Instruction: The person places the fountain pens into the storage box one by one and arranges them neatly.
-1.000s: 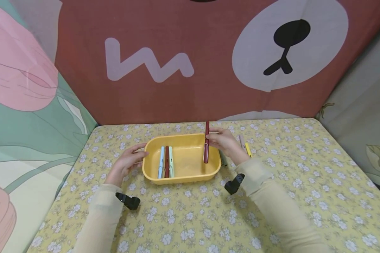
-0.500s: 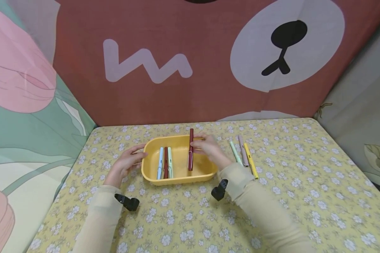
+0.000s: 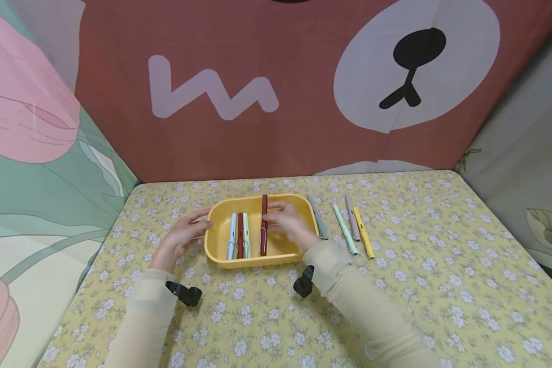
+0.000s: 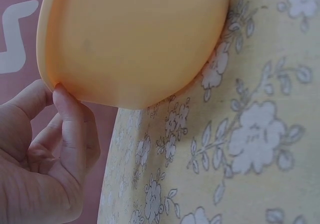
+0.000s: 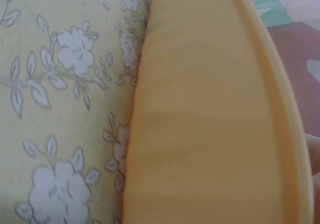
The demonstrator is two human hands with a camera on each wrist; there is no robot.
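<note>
A yellow plastic tray (image 3: 257,262) stands on the table, with a light blue pen (image 3: 232,237), a red pen (image 3: 240,237) and a mint green pen (image 3: 246,237) side by side in its left half. Thumb and fingers of my left hand (image 3: 181,237) pinch the tray's left rim, plain also in the left wrist view. My right hand (image 3: 292,225) reaches over the tray and holds a dark red pen (image 3: 263,243) upright in the head view, just right of the mint pen. Whether that pen touches the tray floor, I cannot tell. The right wrist view shows mostly the tray's outer wall (image 5: 210,109).
Right of the tray lie a grey-blue pen (image 3: 318,219) close against its wall, a pale green pen (image 3: 345,230), a lilac pen (image 3: 352,218) and a yellow pen (image 3: 364,232). A floral cloth (image 3: 267,317) covers the table; a printed fabric backdrop (image 3: 303,138) rises behind.
My right hand has carried the dark red pen leftward from the tray's right end towards the pens inside. My left hand stays on the rim. The pens on the right have come into view.
</note>
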